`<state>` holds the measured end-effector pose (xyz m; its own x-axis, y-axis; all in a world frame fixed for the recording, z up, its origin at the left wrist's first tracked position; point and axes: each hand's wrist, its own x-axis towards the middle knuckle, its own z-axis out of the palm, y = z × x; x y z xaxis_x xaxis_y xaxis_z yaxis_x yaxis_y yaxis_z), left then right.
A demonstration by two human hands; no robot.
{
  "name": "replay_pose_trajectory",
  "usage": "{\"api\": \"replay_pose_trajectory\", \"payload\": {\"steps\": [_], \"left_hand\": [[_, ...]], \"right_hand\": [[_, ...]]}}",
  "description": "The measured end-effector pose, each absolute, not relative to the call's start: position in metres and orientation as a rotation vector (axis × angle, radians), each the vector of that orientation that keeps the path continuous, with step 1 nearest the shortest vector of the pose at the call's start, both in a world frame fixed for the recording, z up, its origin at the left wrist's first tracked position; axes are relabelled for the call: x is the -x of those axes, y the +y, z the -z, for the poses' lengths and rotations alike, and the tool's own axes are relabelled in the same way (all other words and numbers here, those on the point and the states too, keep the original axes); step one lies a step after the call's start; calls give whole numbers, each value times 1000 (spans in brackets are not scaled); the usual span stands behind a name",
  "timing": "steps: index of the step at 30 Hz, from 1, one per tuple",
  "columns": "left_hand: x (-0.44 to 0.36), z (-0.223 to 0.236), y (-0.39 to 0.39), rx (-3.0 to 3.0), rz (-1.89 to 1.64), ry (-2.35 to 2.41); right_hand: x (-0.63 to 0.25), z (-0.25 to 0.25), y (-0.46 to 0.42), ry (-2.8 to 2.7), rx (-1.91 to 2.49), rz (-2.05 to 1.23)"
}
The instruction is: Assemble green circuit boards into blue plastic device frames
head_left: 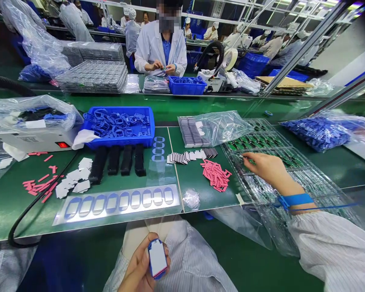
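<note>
Low in front, above my lap, my left hand (144, 265) is closed around a small blue plastic housing (157, 259) with a white rectangular piece on its face and a pink strip near its lower edge. Out to the right, my right hand (266, 168) reaches over a clear plastic tray (295, 182) whose compartments hold green circuit boards (255, 141). Its thumb and forefinger are pinched together at the tray's left edge; what is between them is too small to make out. A blue wrist strap (296, 200) circles the right wrist.
On the green bench lie pink strips (216, 175), white pads (74, 178), black straps (127, 160) and a sheet of oval stickers (118, 202). A blue bin (121, 142) of blue frames stands behind. A black cable (15, 227) hangs over the front-left edge. A co-worker (162, 44) sits opposite.
</note>
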<state>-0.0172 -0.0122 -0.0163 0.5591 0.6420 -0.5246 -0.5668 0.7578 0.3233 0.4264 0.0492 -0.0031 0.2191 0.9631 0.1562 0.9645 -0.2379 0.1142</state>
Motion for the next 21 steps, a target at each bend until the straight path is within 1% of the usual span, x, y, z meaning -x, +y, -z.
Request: {"api": "replay_pose_trajectory", "payload": {"steps": [4,7,11,13,15,16,18,20,21], "left_hand": [[14,11,-11,-140,-695,632],[14,5,-11,-143,-694,606],[14,0,-11,-158,-717,644],[13,0,-12,-173,-713,664],[12,0,-13,-207,-704,680],[11,1,-14,-233,-697,687],[11,0,-15,-305,-688,711],[12,-1,-17,-389,-679,735],[12,-2,-17,-425,-675,748]], "right_hand": [[-417,4,49,-1813,2286,370],[-404,-4,53,-1721,2149,383],[-361,-26,51,-1706,1937,252],[-325,-36,44,-1777,1823,97],[-284,-43,36,-1934,1695,-133],[-263,-46,33,-2032,1611,-299],[-229,-50,28,-2094,1464,-827],[-205,-54,28,-2119,1364,-1137],[-198,-56,29,-2139,1339,-1204]]}}
